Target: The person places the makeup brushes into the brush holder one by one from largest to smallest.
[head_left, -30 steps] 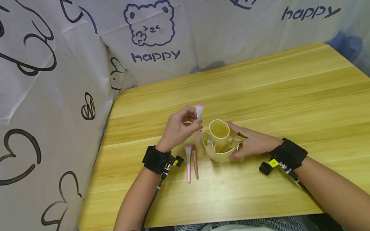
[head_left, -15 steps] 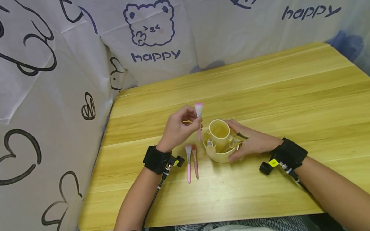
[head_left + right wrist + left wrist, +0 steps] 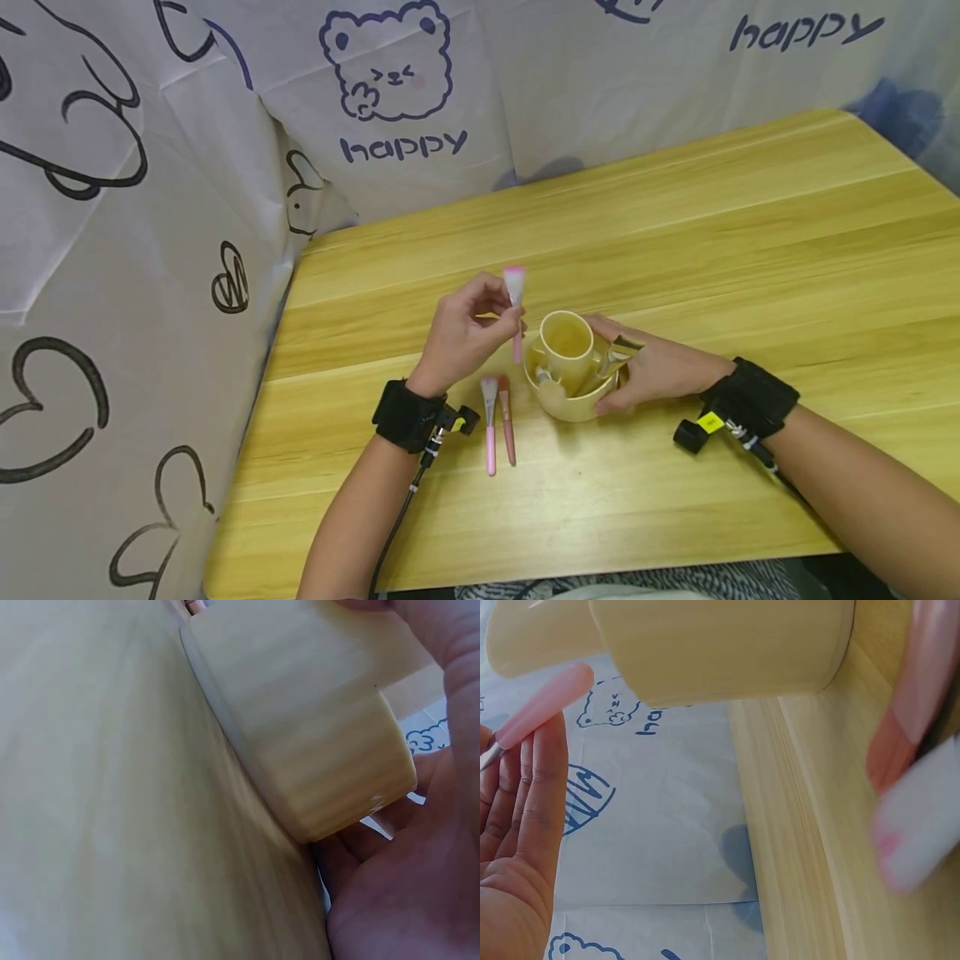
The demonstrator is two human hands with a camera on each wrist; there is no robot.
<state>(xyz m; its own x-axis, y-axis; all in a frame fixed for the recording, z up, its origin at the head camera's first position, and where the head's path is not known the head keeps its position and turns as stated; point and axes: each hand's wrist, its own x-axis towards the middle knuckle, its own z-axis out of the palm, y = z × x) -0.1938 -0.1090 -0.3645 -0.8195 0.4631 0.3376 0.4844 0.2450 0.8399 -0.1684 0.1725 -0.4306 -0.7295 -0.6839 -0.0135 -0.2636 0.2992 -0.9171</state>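
My left hand (image 3: pixel 465 329) pinches a makeup brush (image 3: pixel 514 287) with a pink handle and white, pink-tipped bristles. It stands almost upright, bristles up, beside the left rim of a pale yellow bowl-shaped container (image 3: pixel 573 408). In the left wrist view, the pink handle's end (image 3: pixel 555 697) shows by my fingers. My right hand (image 3: pixel 663 367) grips the container's right side, thumb at the front and fingers partly hidden behind. Within the container rises a yellow cup (image 3: pixel 567 354). A beige brush tip (image 3: pixel 552 390) leans at the front left, and a shiny gold-toned piece (image 3: pixel 617 360) at the right.
Two more makeup brushes lie side by side left of the container: a pink-handled one (image 3: pixel 491 433) and a darker rose one (image 3: pixel 507 425). The wooden table (image 3: pixel 675 225) meets a white cloth (image 3: pixel 480 92) with drawings at its back and left. Cables run from both wrist cameras.
The bristle end of the brush in my left hand has tipped very slightly left. Both hands and the container stay almost where they were.
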